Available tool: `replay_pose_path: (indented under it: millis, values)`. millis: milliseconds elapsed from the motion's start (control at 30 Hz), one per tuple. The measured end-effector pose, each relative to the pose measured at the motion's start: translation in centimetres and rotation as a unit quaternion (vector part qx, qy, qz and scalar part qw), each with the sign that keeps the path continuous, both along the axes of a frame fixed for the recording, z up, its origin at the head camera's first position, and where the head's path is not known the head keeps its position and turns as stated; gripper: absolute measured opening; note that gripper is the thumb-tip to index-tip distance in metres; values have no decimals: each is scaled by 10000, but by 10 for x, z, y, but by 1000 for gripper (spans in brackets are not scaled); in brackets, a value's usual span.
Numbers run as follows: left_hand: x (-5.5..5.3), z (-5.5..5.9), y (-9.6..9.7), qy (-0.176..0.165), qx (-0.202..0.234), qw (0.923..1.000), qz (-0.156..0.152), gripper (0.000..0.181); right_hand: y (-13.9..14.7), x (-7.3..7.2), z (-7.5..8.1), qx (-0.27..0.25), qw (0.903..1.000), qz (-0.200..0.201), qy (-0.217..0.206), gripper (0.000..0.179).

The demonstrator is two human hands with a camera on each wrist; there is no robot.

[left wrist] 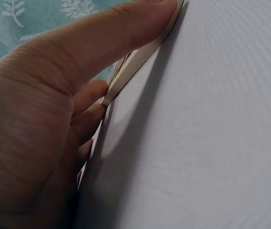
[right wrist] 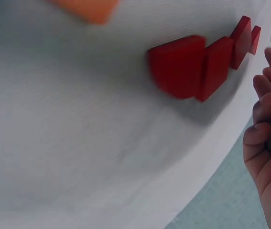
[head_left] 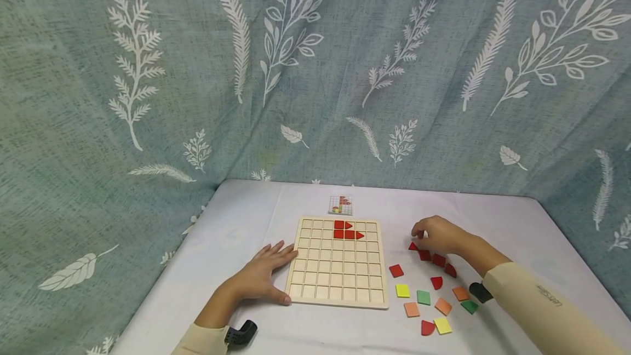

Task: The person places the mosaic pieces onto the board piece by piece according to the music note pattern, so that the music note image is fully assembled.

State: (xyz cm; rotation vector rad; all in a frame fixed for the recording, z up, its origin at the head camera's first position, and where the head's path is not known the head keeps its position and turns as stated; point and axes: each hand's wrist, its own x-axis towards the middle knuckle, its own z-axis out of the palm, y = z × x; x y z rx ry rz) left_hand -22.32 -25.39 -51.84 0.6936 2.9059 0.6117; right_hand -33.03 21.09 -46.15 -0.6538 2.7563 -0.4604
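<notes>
My left hand (head_left: 263, 274) lies spread at the left side of a wooden grid board (head_left: 336, 305), fingertips at its left edge and thumb by the near corner. In the left wrist view the thumb (left wrist: 121, 36) runs along the board's edge (left wrist: 133, 67). Red squares (head_left: 338, 234) and red triangles (head_left: 360, 235) sit in the far rows of the grid. Right of the board, my right hand (head_left: 441, 234) hovers with bent fingers over a row of red tiles (head_left: 438, 259). No tile shows between its fingers in the right wrist view.
A small pattern card (head_left: 340, 205) lies beyond the board's far edge. Loose tiles are scattered right of the board, including a yellow square (head_left: 402, 291), a green square (head_left: 423, 297), an orange square (head_left: 411, 309) and a red quarter-circle (head_left: 427, 327). A leaf-patterned curtain (head_left: 315, 70) hangs behind the table.
</notes>
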Motion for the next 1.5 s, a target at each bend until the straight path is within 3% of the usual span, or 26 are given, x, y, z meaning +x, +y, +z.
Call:
replay_pose_path:
  millis: [367,533,1000,1500]
  values:
    - [1,0,3,-14,33,10000,30,120,18,23,2,-213,9982,-335,-442,32]
    - [1,1,4,-41,28,10000,17,120,20,28,-1,-250,9975,-408,-522,28]
    - [2,0,5,37,-17,10000,-64,114,14,28,-8,187,9995,-233,-84,24]
    - [3,3,5,91,51,9999,-136,114,7,24,-5,189,9995,-184,-162,25]
